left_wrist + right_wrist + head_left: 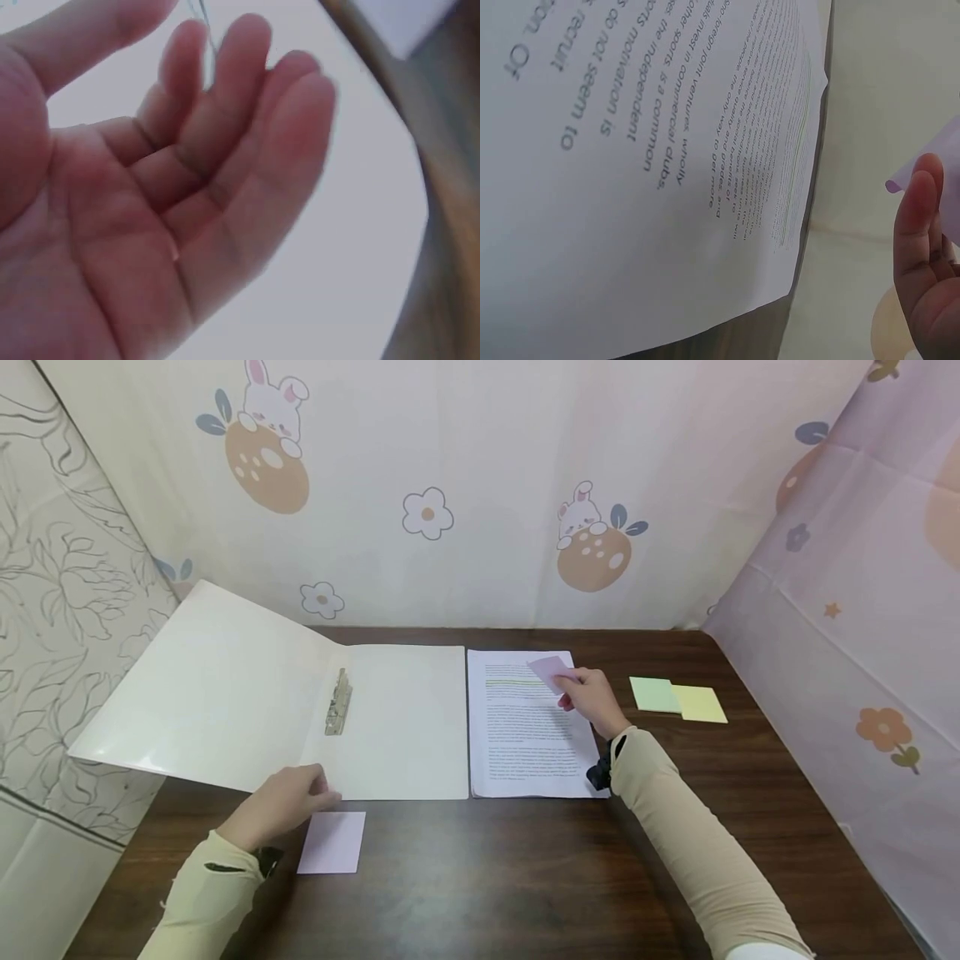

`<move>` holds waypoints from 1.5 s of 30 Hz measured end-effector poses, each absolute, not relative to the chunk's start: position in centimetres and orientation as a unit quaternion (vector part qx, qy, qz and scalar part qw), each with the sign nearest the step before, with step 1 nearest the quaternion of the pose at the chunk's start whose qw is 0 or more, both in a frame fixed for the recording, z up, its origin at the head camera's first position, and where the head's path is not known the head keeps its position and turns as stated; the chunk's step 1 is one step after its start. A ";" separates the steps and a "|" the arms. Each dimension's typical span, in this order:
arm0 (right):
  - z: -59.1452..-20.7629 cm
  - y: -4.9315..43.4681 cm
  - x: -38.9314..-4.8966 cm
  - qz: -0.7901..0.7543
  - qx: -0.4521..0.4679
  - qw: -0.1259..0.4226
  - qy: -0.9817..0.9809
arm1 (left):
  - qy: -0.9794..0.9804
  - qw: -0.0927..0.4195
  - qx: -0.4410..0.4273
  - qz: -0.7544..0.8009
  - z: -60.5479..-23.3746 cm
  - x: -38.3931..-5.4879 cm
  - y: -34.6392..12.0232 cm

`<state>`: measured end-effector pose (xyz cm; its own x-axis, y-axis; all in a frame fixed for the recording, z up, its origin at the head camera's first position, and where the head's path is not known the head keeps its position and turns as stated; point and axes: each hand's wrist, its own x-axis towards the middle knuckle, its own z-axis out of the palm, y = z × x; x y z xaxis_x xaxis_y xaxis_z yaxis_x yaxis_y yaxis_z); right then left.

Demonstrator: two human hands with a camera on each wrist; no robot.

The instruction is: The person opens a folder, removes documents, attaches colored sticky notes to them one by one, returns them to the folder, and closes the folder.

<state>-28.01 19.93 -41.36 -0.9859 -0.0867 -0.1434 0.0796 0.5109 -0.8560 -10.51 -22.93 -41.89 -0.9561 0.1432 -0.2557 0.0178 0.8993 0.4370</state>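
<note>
- Right across twelve o'clock hangs the curtain (495, 443), meeting the table's far edge.
- And the table (465, 893): dark wood runs wide along six o'clock, giving room to move, with another stretch toward four.
- Here's the folder (408, 722), lying open, its cover spread toward nine o'clock, its three o'clock edge just beside the pages.
- The pages (532, 760), printed side up, sit squarely in line, a strip of wood showing beyond their twelve o'clock edge.
- Left hand (281, 802), at the folder's six o'clock edge: fingers loosely bent, thumb apart, nothing in the grip; I can't tell whether it touches the cover.
- Right hand (588, 693), in from four o'clock, pinching tightly, thumb and fingers together on one corner of the lilac note.
- Lilac square (332, 843) on the wood, just past the folder's six o'clock edge.
- Green pad (654, 695) and yellow pad (701, 703), edges meeting, between two and three o'clock of the pages, wood in between.
- And the lilac note (546, 668)! Held up over the pages' twelve o'clock end, free corner toward ten.
- Last, the metal clip (339, 706), by the folder's spine.
</note>
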 end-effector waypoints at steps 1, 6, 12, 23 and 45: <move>-41.4 20.0 -28.0 -0.495 -0.002 0.084 0.865 | 0.963 0.135 0.042 0.227 -41.7 -10.7 -22.8; -41.7 20.0 -28.1 -0.492 -0.003 0.087 0.866 | 0.962 0.104 0.041 0.249 -41.1 -12.0 -22.1; -41.7 19.7 -28.2 -0.487 -0.011 0.092 0.869 | 0.956 0.081 0.017 0.281 -40.6 -13.7 -21.2; -41.6 19.0 -28.3 -0.484 -0.007 0.093 0.870 | 0.950 0.040 0.043 0.307 -39.4 -17.4 -18.6; -41.9 17.4 -28.0 -0.445 -0.079 0.032 0.892 | 0.899 0.017 0.069 0.432 -39.8 -23.2 -11.7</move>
<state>-27.95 17.38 -41.94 -0.9855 -0.1691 0.0123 -0.1116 0.5923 -0.7979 -23.23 -11.75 -39.77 -0.9898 0.1392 0.0292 0.1099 0.6180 0.7785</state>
